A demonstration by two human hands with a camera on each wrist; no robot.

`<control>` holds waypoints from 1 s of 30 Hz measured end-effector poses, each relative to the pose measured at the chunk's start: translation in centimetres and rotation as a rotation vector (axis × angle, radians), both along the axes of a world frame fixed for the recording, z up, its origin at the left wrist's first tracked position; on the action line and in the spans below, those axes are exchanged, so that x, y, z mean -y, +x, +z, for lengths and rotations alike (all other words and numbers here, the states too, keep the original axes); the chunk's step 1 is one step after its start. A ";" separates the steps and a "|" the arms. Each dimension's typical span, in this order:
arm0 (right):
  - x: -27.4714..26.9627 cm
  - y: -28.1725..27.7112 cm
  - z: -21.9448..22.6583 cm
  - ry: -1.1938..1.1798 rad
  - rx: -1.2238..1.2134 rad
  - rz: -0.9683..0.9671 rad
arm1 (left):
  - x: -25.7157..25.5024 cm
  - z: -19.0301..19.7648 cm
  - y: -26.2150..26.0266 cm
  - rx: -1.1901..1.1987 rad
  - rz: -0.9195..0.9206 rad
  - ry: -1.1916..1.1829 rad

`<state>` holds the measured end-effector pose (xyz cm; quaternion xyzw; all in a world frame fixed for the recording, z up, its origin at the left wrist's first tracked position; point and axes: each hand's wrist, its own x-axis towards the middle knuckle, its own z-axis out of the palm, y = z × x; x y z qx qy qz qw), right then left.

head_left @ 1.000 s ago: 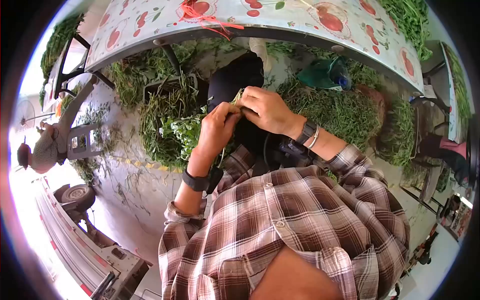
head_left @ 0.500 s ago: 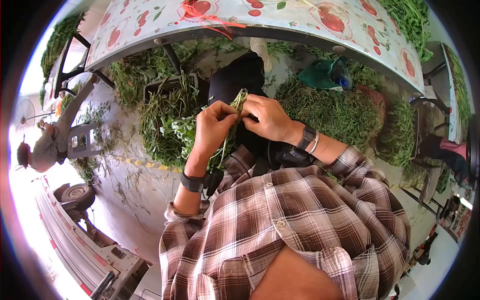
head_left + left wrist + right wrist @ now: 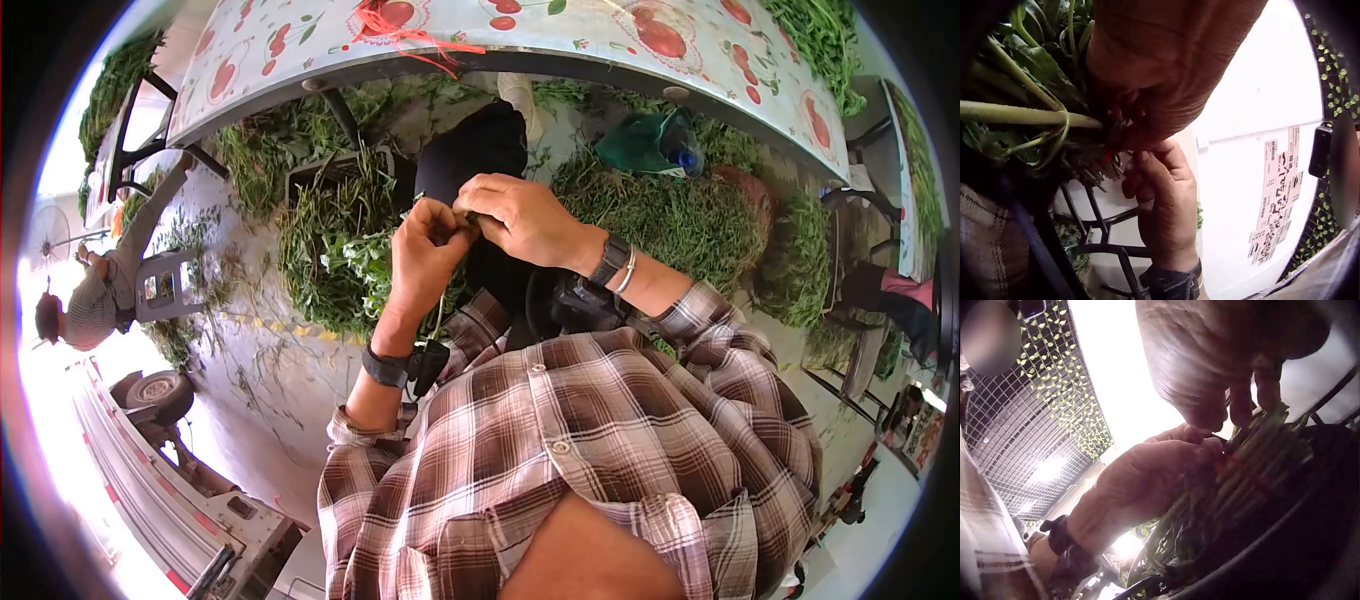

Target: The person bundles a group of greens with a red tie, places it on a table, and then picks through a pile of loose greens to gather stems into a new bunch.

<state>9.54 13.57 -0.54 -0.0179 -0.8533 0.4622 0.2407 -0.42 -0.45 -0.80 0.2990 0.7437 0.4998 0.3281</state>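
A bunch of leafy green stems lies at my lap, with a thin red string across its stems in the right wrist view. My left hand pinches the string at the bunch, thumb against forefinger. Close against it, my right hand has its fingers curled in at the same spot; I cannot tell exactly what its fingertips grip. In the left wrist view, thick stems and leaves fill the upper left, and cut stem ends show beside the fingers. The knuckles hide most of the string.
Ahead stands a table with a cherry-patterned cover and loose red strings on it. A crate heaped with greens is at the left, a large pile of greens at the right. Another person is at the far left.
The hands parted slightly half a second ago, showing the stem ends, and have come together again. The right hand has shifted left and up over the stem ends.
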 end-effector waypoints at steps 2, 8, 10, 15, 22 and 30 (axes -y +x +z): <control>-0.5 -0.2 0.2 0.003 0.044 0.018 | -0.1 -0.3 0.6 -0.080 0.094 0.103; -0.9 -0.7 0.0 0.021 0.149 0.046 | -0.6 -0.9 0.2 -0.693 0.005 0.196; -1.0 -0.7 -0.1 0.010 0.183 0.036 | -1.1 -1.3 -0.3 -0.741 -0.016 0.239; -1.5 -1.2 -1.0 -0.077 0.180 0.017 | -1.5 -1.5 -0.1 -0.766 0.004 0.303; -2.7 -1.6 -1.1 -0.094 0.186 0.119 | -1.3 -1.6 0.3 -0.727 0.030 0.278; -2.5 -1.5 -2.5 -0.132 0.066 0.261 | 0.2 -2.9 1.2 -0.752 0.043 0.214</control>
